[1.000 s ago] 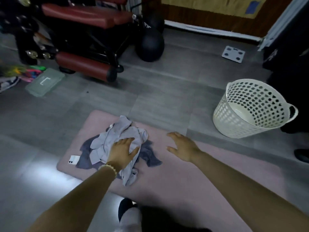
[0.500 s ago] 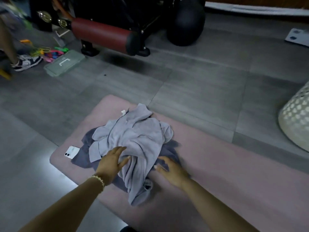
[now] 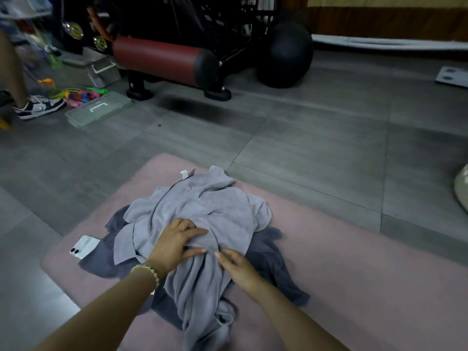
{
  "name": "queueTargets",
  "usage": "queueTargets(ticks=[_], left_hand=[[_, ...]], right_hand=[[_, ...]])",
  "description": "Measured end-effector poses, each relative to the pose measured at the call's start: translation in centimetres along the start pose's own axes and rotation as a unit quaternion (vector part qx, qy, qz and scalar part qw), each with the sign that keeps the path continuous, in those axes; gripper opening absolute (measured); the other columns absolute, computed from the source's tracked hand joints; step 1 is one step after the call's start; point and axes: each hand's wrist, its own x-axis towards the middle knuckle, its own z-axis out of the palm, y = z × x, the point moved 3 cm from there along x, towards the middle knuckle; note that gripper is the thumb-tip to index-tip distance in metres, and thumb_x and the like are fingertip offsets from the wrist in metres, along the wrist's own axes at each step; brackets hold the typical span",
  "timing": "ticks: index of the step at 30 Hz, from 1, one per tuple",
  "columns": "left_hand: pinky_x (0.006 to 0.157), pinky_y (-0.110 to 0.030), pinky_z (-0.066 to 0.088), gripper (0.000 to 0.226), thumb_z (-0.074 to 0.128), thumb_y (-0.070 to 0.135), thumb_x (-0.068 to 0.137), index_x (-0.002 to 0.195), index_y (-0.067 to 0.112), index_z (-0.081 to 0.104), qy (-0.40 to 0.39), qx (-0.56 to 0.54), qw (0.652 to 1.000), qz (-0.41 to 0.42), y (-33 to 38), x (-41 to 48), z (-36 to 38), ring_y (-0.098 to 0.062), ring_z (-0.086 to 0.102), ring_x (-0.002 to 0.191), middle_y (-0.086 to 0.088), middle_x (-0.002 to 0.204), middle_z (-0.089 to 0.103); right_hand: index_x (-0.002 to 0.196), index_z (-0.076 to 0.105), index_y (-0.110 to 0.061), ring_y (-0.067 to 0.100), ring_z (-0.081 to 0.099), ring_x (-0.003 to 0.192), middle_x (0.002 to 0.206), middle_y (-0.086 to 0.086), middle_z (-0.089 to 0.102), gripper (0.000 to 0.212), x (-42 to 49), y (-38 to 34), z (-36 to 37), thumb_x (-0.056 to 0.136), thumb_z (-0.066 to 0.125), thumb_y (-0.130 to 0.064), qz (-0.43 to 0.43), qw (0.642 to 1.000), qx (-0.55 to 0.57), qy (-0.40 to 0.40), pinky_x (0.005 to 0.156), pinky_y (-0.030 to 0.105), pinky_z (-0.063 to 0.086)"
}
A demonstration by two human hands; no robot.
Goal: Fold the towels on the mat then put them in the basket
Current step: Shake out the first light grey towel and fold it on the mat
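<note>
A crumpled light grey towel (image 3: pixel 210 206) lies heaped on a dark grey towel (image 3: pixel 268 262) on the pink mat (image 3: pixel 354 274). My left hand (image 3: pixel 174 243) rests flat on the light towel near its middle, fingers spread. Just to its right, my right hand (image 3: pixel 238 268) touches the same towel with straight fingers. Only a sliver of the white basket (image 3: pixel 462 191) shows at the right edge of the view.
A white phone (image 3: pixel 83 248) lies on the mat's left corner, partly under the dark towel. Beyond the mat are a red-padded exercise bench (image 3: pixel 162 59), a black ball (image 3: pixel 285 54), a grey lid (image 3: pixel 98 110), a scale (image 3: pixel 452 77) and another person's shoe (image 3: pixel 38 106).
My right hand came in from the bare mat onto the towel pile beside my left hand. The view swung down and left, so the basket slid almost out of frame.
</note>
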Motion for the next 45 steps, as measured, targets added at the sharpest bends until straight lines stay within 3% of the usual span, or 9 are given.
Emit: queueTargets(ticks=[4, 7, 16, 22, 25, 31, 34, 37, 45], left_hand=[[0.075, -0.021, 0.032, 0.058, 0.035, 0.074, 0.082, 0.093, 0.03, 0.072, 0.026, 0.002, 0.999, 0.024, -0.6, 0.4, 0.0, -0.007, 0.04, 0.087, 0.011, 0.089, 0.047], [0.078, -0.018, 0.03, 0.058, 0.038, 0.072, 0.082, 0.078, 0.026, 0.073, 0.063, -0.02, 0.998, 0.017, -0.6, 1.1, -0.3, -0.007, 0.041, 0.087, 0.008, 0.089, 0.053], [0.06, -0.025, 0.037, 0.048, 0.047, 0.062, 0.08, 0.064, 0.017, 0.051, -0.002, -0.262, 0.965, -0.023, 7.4, 2.4, -5.6, -0.002, 0.043, 0.057, 0.01, 0.058, 0.046], [0.061, -0.016, 0.039, 0.038, 0.059, 0.035, 0.09, 0.068, 0.004, 0.059, -0.042, -0.348, 0.935, 0.061, 20.1, 3.2, -12.5, 0.001, 0.046, 0.058, 0.011, 0.06, 0.051], [0.046, -0.006, 0.032, 0.033, 0.056, 0.024, 0.095, 0.071, 0.001, 0.058, -0.067, -0.375, 0.921, 0.085, 26.0, 2.3, -15.5, 0.007, 0.04, 0.041, 0.015, 0.045, 0.046], [0.054, -0.009, 0.033, 0.04, 0.055, 0.024, 0.095, 0.055, 0.02, 0.049, -0.018, -0.463, 0.88, 0.102, 36.0, 1.0, -20.6, 0.007, 0.039, 0.05, 0.017, 0.048, 0.044], [0.048, -0.015, 0.026, 0.043, 0.054, 0.032, 0.095, 0.057, 0.02, 0.038, -0.008, -0.487, 0.868, 0.098, 39.9, 0.6, -22.1, -0.001, 0.032, 0.05, 0.008, 0.057, 0.035], [0.054, -0.014, 0.037, 0.038, 0.053, 0.037, 0.094, 0.066, 0.012, 0.057, 0.006, -0.524, 0.85, 0.054, 41.2, 0.8, -21.9, -0.004, 0.045, 0.06, 0.002, 0.069, 0.051], [0.064, -0.022, 0.039, 0.037, 0.053, 0.043, 0.093, 0.082, 0.008, 0.061, -0.054, -0.457, 0.888, 0.014, 43.9, 1.3, -15.4, -0.015, 0.046, 0.075, -0.005, 0.079, 0.052]], right_hand=[[0.079, 0.064, -0.03, -0.011, 0.058, 0.072, 0.073, -0.022, 0.065, 0.025, 0.6, -0.4, 0.6, 0.082, 0.061, -0.055, -0.009, 1.0, -0.016, -0.003, 0.071, 0.013, 0.044], [0.056, 0.048, -0.027, -0.007, 0.044, 0.048, 0.044, -0.021, 0.047, 0.038, 0.8, -1.4, 1.1, 0.092, 0.061, -0.026, -0.053, 0.998, -0.028, 0.03, 0.055, 0.009, 0.033], [0.096, 0.063, -0.002, 0.018, 0.064, 0.086, 0.095, 0.012, 0.071, 0.036, -6.7, -4.5, -4.6, 0.091, 0.059, -0.037, -0.062, 0.977, 0.163, 0.119, 0.084, 0.034, 0.051], [0.104, 0.066, -0.002, 0.009, 0.064, 0.077, 0.09, 0.005, 0.071, 0.038, -19.8, -9.7, -10.2, 0.077, 0.073, -0.027, -0.133, 0.988, 0.035, 0.067, 0.062, 0.016, 0.048], [0.106, 0.069, -0.008, 0.019, 0.068, 0.087, 0.098, 0.01, 0.074, 0.044, -26.3, -11.0, -13.2, 0.074, 0.078, -0.036, -0.142, 0.986, -0.002, 0.081, 0.072, 0.026, 0.051], [0.097, 0.065, -0.004, 0.005, 0.061, 0.071, 0.082, 0.001, 0.068, 0.023, -39.2, -12.9, -18.5, 0.083, 0.072, -0.02, -0.164, 0.97, -0.053, 0.17, 0.059, 0.013, 0.047], [0.103, 0.068, -0.012, 0.009, 0.068, 0.086, 0.096, 0.0, 0.074, 0.025, -44.1, -11.4, -20.6, 0.081, 0.072, -0.024, -0.152, 0.965, -0.076, 0.201, 0.075, 0.019, 0.053], [0.1, 0.069, -0.012, 0.009, 0.068, 0.083, 0.094, 0.001, 0.074, 0.026, -48.3, -9.2, -22.7, 0.079, 0.075, -0.026, -0.154, 0.946, -0.079, 0.273, 0.072, 0.019, 0.054], [0.084, 0.067, -0.004, 0.005, 0.054, 0.061, 0.069, -0.001, 0.062, 0.028, -54.0, -3.8, -23.4, 0.081, 0.069, -0.032, -0.179, 0.922, -0.031, 0.342, 0.052, 0.014, 0.04]])
